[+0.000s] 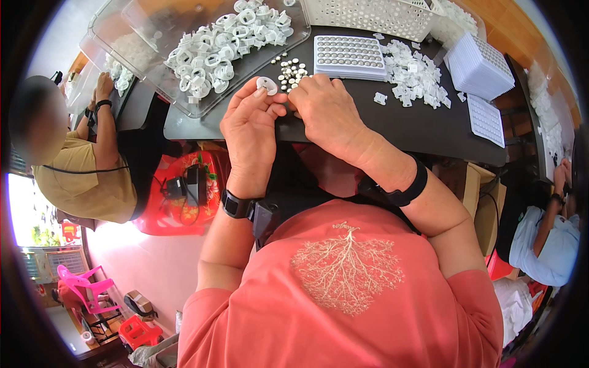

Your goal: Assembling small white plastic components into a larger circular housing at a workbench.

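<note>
Above the near edge of the dark table, my left hand [253, 126] pinches a white round plastic part [266, 85] between thumb and fingers. Close beside it, my right hand [328, 109] is closed, its fingertips bent down; what they hold, if anything, is hidden. Loose silver button cells [292, 69] lie just beyond both hands. Past them stands a white tray [351, 75] filled with rows of round silver cells. A clear plastic bin [150, 76] at the left holds a heap of white ring-shaped parts [230, 46].
Small white plastic pieces [417, 76] are scattered right of the cell tray. Stacked white trays [481, 64] and a single tray [486, 119] sit at the right. A perforated white basket [374, 17] stands behind. Other people work at left [92, 165] and far right [549, 236].
</note>
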